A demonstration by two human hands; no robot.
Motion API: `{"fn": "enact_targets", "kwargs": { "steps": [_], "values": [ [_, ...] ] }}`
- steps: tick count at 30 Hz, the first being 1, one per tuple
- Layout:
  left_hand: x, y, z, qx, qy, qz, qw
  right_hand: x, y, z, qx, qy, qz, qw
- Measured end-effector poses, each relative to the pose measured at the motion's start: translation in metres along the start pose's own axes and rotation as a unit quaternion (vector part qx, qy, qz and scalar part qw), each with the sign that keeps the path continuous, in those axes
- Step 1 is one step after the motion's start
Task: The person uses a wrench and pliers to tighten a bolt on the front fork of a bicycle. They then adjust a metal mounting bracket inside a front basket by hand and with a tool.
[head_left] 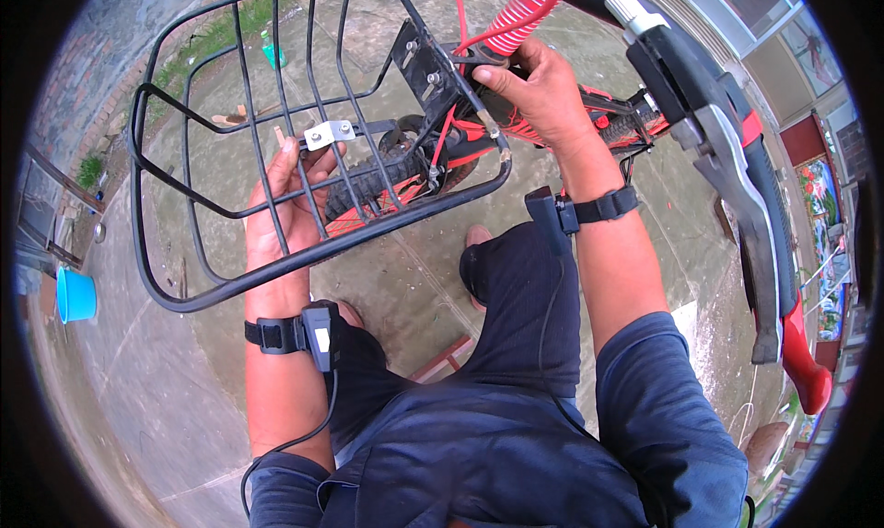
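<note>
A black wire bicycle basket (318, 252) is tilted in front of me, beside the bicycle's front end. My left hand (285, 206) grips its wires from below, thumb and fingers close to a small silver clamp plate (329, 135) with two bolts. Near the basket's black mounting plate (426, 72), my right hand (545, 91) is closed, its thumb pressed on a black bracket (474, 58) below the red-and-white coiled sleeve (517, 20). Some of its fingers are hidden behind. Under the basket shows the front tyre (368, 180).
At the right, the handlebar with a silver brake lever (741, 187) and red grip end (808, 367) juts toward me. Red cables (460, 12) loop above the bracket. A blue bucket (75, 294) stands far left, and a green bottle (272, 49) lies beyond the basket.
</note>
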State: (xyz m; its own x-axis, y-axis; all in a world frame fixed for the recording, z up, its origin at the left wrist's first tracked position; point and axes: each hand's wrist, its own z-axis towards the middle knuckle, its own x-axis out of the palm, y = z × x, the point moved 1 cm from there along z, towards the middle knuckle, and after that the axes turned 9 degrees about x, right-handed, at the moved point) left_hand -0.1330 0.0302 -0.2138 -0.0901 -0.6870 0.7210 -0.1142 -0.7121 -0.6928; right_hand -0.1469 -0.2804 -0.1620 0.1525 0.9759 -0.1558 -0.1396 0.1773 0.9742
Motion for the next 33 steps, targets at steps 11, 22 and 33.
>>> {"fn": "enact_targets", "kwargs": {
  "steps": [11, 22, 33],
  "values": [
    [0.004, -0.002, -0.002, -0.008, 0.012, 0.003, 1.000, -0.023, 0.019, -0.026, -0.053, -0.014, -0.061, 0.997],
    [0.009, 0.006, -0.015, 0.005, 0.004, -0.033, 0.999, -0.064, 0.094, -0.150, -0.289, -0.126, -0.061, 0.947],
    [0.014, 0.013, -0.034, -0.001, 0.028, 0.003, 1.000, -0.092, 0.078, -0.121, -0.227, -0.122, 0.249, 0.934]
  ]
}}
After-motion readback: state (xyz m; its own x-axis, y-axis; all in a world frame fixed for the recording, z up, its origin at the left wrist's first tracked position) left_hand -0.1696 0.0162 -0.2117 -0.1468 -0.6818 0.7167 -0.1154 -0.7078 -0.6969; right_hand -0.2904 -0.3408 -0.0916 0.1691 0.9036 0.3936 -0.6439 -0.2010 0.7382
